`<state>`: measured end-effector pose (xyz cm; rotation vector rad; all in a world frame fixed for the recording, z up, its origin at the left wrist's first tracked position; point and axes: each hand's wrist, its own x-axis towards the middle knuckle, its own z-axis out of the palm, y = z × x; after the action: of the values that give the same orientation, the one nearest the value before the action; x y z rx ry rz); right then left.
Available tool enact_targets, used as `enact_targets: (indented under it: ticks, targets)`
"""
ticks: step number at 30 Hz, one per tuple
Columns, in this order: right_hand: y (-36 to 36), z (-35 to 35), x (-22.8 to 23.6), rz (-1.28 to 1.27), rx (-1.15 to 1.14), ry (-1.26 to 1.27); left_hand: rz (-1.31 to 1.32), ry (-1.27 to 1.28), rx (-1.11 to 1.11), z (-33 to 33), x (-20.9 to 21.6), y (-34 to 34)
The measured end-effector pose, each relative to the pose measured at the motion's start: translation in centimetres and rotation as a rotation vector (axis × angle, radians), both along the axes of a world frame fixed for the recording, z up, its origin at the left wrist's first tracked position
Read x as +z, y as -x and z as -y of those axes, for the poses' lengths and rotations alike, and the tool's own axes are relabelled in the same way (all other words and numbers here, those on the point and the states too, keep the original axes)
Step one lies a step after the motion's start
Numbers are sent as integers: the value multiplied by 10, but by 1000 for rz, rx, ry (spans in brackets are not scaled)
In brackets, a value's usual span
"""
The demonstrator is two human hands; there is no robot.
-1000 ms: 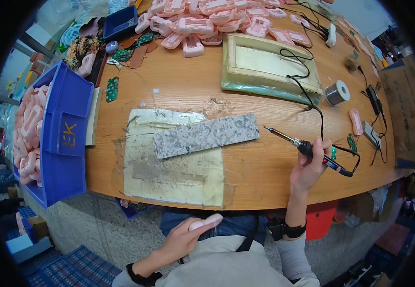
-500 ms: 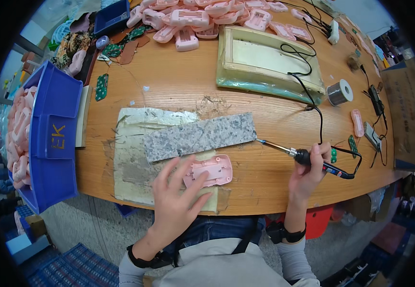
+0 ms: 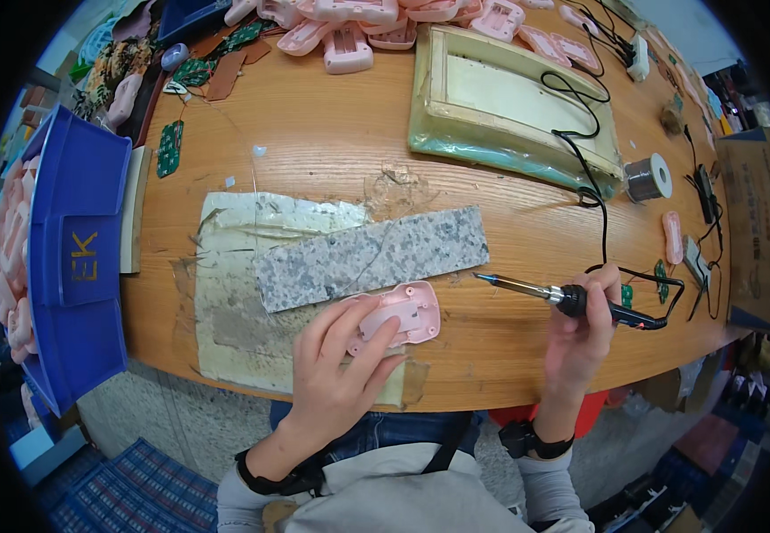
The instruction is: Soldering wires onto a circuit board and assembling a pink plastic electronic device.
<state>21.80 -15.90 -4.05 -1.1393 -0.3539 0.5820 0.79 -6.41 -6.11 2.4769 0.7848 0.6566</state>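
Note:
My left hand (image 3: 339, 360) rests over the left side of a pink plastic shell (image 3: 422, 311), its fingers bent together onto the piece. The shell lies with its hollow inside facing up, showing screw posts and a flat middle panel; its left part is hidden under my fingers. A speckled grey stone slab (image 3: 376, 256) lies slantwise just beyond it. In my right hand (image 3: 585, 324) is a soldering iron (image 3: 571, 299), held like a pen. Its tip points left, near the slab's right end and apart from the shell.
A blue bin (image 3: 79, 258) of pink shells stands at left, with more pink shells (image 3: 349, 49) piled at the back. Beyond the slab sit a cream tray (image 3: 509, 89) and a solder spool (image 3: 649, 178). The iron's black cord (image 3: 605, 231) crosses the tray. Green circuit boards (image 3: 169, 148) lie back left.
My left fingers have come down and closed onto the pink shell. The soldering iron's tip has drawn slightly away from the slab's end. The whole view has shifted a little.

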Motion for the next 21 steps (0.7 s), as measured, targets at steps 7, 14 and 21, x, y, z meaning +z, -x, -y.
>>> enact_targets:
  ticks: [7, 14, 21]
  targets:
    - [-1, 6, -4, 25, -15, 2, -83, 125, -167, 23, 21, 23]
    - [-1, 11, -1, 86, -1, -32, -383, -146, -537, -12, 47, 14]
    - [-3, 11, 5, 136, -82, -20, -408, -135, -792, -41, 46, -21]
